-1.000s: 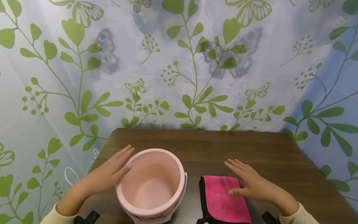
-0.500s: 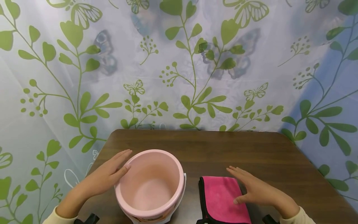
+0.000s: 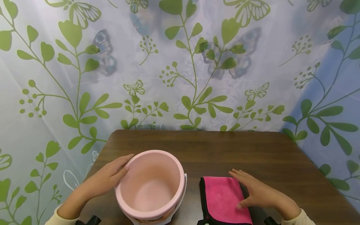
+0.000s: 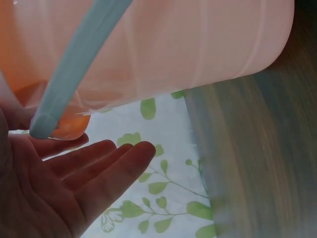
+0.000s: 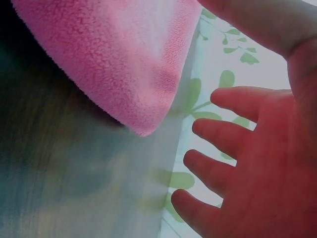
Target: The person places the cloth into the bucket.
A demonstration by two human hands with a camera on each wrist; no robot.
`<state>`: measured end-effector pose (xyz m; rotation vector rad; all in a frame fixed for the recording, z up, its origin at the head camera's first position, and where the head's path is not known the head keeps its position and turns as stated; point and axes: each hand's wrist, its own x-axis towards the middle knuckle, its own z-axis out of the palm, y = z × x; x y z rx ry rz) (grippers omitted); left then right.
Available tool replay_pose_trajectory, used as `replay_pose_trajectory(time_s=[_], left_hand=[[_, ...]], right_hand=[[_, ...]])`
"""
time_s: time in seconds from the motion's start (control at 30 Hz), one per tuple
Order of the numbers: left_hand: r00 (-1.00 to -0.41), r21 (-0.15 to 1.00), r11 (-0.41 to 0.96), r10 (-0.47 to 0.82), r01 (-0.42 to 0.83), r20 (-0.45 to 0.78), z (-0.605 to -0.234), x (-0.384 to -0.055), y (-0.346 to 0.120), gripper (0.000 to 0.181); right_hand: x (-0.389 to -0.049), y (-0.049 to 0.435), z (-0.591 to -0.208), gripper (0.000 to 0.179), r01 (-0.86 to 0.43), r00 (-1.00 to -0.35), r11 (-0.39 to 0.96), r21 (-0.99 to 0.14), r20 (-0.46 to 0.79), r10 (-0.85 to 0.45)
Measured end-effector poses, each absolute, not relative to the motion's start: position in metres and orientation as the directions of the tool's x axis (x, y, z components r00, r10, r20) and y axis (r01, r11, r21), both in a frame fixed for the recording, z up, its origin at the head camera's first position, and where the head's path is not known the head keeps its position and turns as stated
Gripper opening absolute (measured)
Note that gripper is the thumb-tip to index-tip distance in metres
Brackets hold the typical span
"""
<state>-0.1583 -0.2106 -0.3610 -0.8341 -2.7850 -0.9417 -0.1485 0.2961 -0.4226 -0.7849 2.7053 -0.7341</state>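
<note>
A pink bucket (image 3: 152, 184) stands upright on the table, its mouth facing up and nothing visible inside. My left hand (image 3: 105, 178) is at the left side of its rim, fingers extended; in the left wrist view the thumb is near the rim and partly hidden by the pale bucket handle (image 4: 79, 69). Whether the thumb touches the rim I cannot tell. To the right lies a folded pink towel (image 3: 223, 197) with black edging. Over its right edge hovers my right hand (image 3: 258, 190), fingers spread and relaxed, holding nothing. The fluffy towel shows close to the thumb in the right wrist view.
The brown wooden table (image 3: 202, 150) has rounded far corners. Behind it hangs a pale curtain (image 3: 174, 68) printed with green leaves and butterflies. Black straps (image 3: 92, 220) show at both wrists.
My left hand has come down slightly along the bucket's left rim. The right hand has lowered and shifted a little to the right beside the towel. The bucket and towel stay put.
</note>
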Motion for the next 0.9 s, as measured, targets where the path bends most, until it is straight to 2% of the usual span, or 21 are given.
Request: replay_pose_trajectory(time_s=[0.47, 0.9], left_hand=[[-0.876, 0.622, 0.632, 0.434, 0.463, 0.211, -0.367, -0.159, -0.210, 0.039], [-0.882, 0.693, 0.574, 0.423, 0.437, 0.207, -0.368, -0.161, -0.211, 0.036]], right_hand=[[-0.149, 0.302, -0.432, 0.100, -0.394, -0.805, 0.683, -0.615, -0.127, -0.579], [-0.151, 0.305, -0.441, 0.103, -0.392, -0.787, 0.705, -0.590, -0.182, -0.590]])
